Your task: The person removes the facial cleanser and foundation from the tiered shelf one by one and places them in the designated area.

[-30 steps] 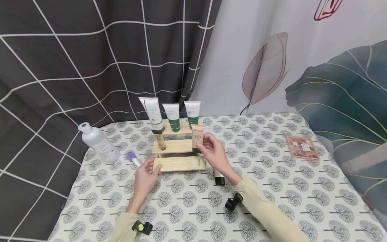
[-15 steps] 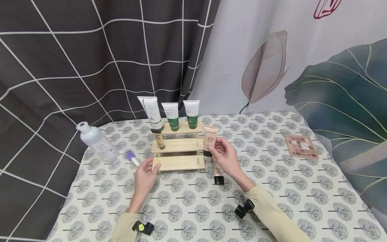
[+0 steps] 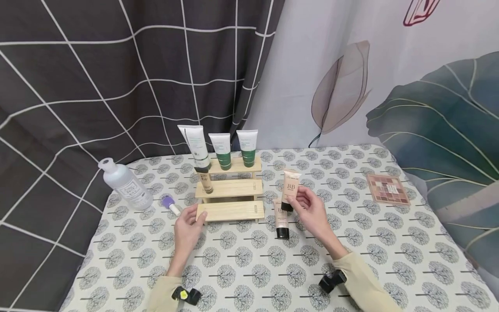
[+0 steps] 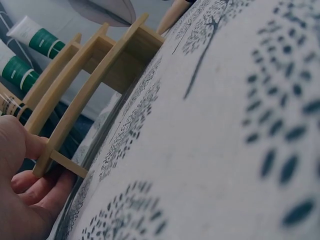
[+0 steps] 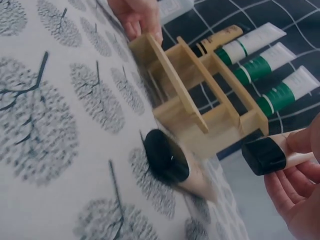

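white tree-print table (image 3: 241, 255); on it, wooden three-tier stand (image 3: 231, 211). left hand (image 3: 187, 227) at stand's left end, fingers gripping lowest tier. right hand (image 3: 312, 213) right of stand, fingers pinching raised bb tube (image 3: 290, 187), cap down; black-capped tube (image 3: 281, 222) lies right of stand.

Pink tube (image 3: 290, 187), black cap (image 5: 264, 156), tan rack (image 3: 230, 210), purple brush head (image 3: 168, 201), tree print on white cloth (image 3: 249, 251)

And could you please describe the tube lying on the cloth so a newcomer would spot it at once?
On the tree-print cloth, find the three-step wooden stand. Just right of it lies a beige tube, its black cap at the near end. Its lookalike is held up in the right hand, while this one lies on the cloth.
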`<control>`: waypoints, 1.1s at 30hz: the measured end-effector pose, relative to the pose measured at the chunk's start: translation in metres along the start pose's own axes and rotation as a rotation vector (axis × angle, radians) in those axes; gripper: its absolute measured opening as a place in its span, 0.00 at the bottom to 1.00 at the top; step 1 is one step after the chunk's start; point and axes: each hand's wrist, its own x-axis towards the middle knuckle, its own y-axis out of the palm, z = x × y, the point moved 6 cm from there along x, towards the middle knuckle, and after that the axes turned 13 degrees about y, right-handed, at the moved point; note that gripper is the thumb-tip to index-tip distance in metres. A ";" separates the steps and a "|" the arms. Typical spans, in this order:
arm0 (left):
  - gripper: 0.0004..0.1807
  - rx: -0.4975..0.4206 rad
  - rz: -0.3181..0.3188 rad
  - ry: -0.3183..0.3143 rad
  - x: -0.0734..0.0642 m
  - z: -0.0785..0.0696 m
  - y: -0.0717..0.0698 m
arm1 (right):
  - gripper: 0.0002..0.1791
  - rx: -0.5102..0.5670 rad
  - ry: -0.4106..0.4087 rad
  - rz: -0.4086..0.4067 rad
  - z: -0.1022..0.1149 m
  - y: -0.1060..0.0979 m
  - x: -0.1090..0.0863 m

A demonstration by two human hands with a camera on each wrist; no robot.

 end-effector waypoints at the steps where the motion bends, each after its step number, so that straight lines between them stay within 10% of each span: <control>1: 0.25 -0.006 -0.002 0.002 0.000 0.000 0.000 | 0.20 -0.007 0.005 -0.009 -0.003 -0.003 -0.001; 33: 0.22 -0.036 -0.013 -0.015 -0.001 -0.002 0.001 | 0.15 -0.375 0.235 -0.016 -0.052 -0.029 -0.033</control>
